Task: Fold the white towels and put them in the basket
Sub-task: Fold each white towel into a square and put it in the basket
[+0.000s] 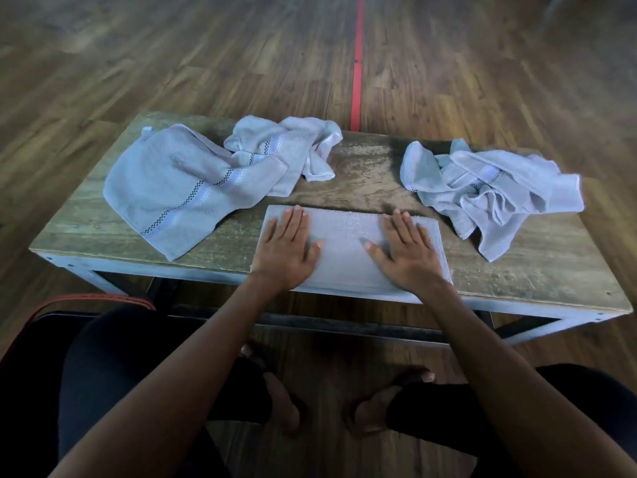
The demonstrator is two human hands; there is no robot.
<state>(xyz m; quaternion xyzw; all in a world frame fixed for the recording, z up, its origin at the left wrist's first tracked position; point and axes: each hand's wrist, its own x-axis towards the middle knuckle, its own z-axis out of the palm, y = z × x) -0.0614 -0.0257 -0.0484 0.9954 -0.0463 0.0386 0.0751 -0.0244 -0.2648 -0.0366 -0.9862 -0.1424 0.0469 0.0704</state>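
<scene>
White folded towel (348, 250) lies at the near edge of the wooden table (537, 267). Left hand (287, 250) and right hand (405, 251) press flat on it, fingers straight and spread, pointing far. Crumpled towels (489, 191) lie beyond.

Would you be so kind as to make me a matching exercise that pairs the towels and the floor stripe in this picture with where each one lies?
Column one:
1. folded towel
2. lone crumpled heap
3. mostly flat towel
4. red stripe

Column two:
A. on the floor beyond the table
B. at the table's left end
C. at the near edge, under the flat left hand and right hand
D. at the table's right end

Pairs: 1-C, 2-D, 3-B, 4-A.
</scene>
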